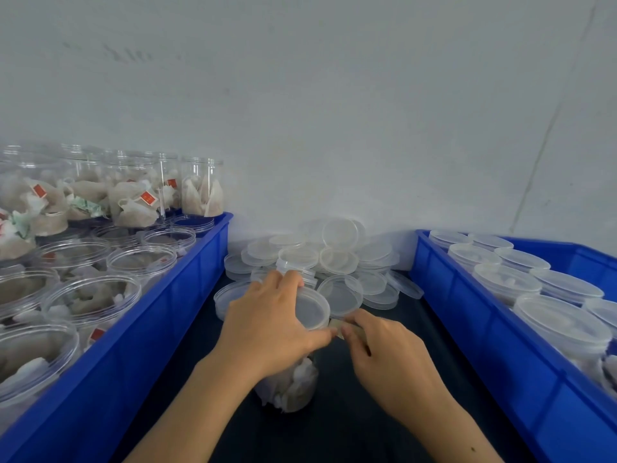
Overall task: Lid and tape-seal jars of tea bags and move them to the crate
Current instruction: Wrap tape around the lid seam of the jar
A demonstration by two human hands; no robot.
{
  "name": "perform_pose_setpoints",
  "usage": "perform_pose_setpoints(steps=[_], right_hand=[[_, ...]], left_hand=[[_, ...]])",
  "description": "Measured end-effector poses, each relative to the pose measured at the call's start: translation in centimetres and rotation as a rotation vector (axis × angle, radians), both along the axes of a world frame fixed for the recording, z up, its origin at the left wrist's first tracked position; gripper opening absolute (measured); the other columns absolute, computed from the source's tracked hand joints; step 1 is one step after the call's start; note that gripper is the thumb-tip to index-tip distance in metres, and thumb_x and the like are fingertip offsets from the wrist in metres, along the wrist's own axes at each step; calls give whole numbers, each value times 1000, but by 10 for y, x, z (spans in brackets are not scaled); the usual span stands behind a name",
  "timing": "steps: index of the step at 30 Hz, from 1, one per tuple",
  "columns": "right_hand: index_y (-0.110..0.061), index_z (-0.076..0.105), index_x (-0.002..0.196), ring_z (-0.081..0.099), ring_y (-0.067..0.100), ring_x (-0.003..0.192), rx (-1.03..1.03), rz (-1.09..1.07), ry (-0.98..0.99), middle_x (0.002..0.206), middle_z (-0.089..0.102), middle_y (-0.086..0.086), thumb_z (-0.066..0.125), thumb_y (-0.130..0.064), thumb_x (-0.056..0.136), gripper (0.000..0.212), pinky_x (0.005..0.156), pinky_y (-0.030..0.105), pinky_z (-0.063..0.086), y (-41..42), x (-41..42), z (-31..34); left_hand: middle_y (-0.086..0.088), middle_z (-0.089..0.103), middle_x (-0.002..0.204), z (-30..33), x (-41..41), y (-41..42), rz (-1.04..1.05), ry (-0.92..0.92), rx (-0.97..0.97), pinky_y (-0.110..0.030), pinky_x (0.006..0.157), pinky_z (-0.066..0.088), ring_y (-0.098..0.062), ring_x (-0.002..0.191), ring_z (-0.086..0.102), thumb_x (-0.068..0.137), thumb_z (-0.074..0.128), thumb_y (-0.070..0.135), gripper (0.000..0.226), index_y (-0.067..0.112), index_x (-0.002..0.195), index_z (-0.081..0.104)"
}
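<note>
Jar (293,385) stood centre-near, lidded (312,310); gripped by left hand (267,329), fingers curled over lid. Tape strip (339,329) pinched in right hand (387,349) at rim. Risk judged: wrinkled, unsealed tape if jar rotated unevenly.

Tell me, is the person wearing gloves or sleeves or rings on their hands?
No. The left hand and the right hand are both bare, with no gloves, rings, watch or bracelets. Both forearms are bare too, with no sleeve in view. The fingernails look short and unpainted.
</note>
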State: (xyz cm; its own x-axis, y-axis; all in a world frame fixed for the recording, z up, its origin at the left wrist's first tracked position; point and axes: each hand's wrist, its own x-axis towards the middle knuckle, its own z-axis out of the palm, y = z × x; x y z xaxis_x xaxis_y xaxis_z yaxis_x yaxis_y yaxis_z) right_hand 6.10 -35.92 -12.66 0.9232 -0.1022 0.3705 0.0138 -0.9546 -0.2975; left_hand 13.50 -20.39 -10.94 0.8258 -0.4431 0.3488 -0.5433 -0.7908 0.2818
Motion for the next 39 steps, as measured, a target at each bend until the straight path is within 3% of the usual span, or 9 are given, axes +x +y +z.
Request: perform_pose_setpoints(steps=[4,7,11,15,19,23,26,31,39], right_hand=[[-38,53,125,60,8,88,-9,30,-111,96,65,-12,36,-39,103,28,78,27,48,0,-1,0],[-41,48,136,55,7,75,-67,39,-174,84,56,-13,36,-39,102,36,67,23,42,0,-2,1],[-27,66,119,58,12,63,-147,-4,-240,75,62,-8,55,-27,97,25,56,25,41,8,-3,4],[-28,57,107,58,10,83,-139,-140,-142,97,60,-10,40,-31,101,18,65,23,37,19,0,3],[-31,58,106,47,14,77,-220,-228,37,83,40,-5,37,-20,98,26,63,27,34,24,5,6],[-26,39,74,51,9,72,-36,-271,133,74,42,-8,38,-29,101,28,63,24,38,19,5,6],[-20,41,79,48,7,63,250,-249,161,74,50,-6,36,-38,102,30,52,23,32,13,7,1],[-18,44,82,43,10,63,549,-172,141,74,47,-4,37,-41,101,31,62,30,38,11,8,-6],[-17,50,87,45,13,60,268,44,152,71,54,-1,38,-51,97,37,59,33,39,-5,-2,4]], left_hand=[[16,45,122,-2,1,-2,-1,-37,-16,-28,78,41,-8,102,47,65,39,87,75,35,119,35],[14,47,120,-4,1,-2,-13,-67,-40,-31,81,47,-11,103,51,69,41,83,68,34,116,36],[13,47,114,-5,1,-4,-13,-113,-54,-28,75,43,-10,99,51,74,46,79,61,33,113,37],[13,46,111,-9,0,-6,-18,-156,-100,-25,72,40,-9,95,51,73,47,76,61,31,114,38],[13,46,112,-10,-1,-7,0,-172,-111,-25,73,37,-11,98,51,74,50,76,63,30,117,38],[12,46,115,-11,-2,-8,4,-170,-104,-26,74,37,-13,102,51,74,50,75,65,30,119,38],[12,45,116,-10,-2,-7,2,-166,-93,-26,75,37,-13,103,50,74,49,74,65,30,120,37],[13,44,114,-10,-2,-6,-6,-150,-102,-25,73,36,-11,100,50,74,50,72,61,32,117,36],[12,44,110,-8,-2,-4,-11,-112,-105,-27,71,37,-12,96,49,71,50,73,60,32,112,36]])
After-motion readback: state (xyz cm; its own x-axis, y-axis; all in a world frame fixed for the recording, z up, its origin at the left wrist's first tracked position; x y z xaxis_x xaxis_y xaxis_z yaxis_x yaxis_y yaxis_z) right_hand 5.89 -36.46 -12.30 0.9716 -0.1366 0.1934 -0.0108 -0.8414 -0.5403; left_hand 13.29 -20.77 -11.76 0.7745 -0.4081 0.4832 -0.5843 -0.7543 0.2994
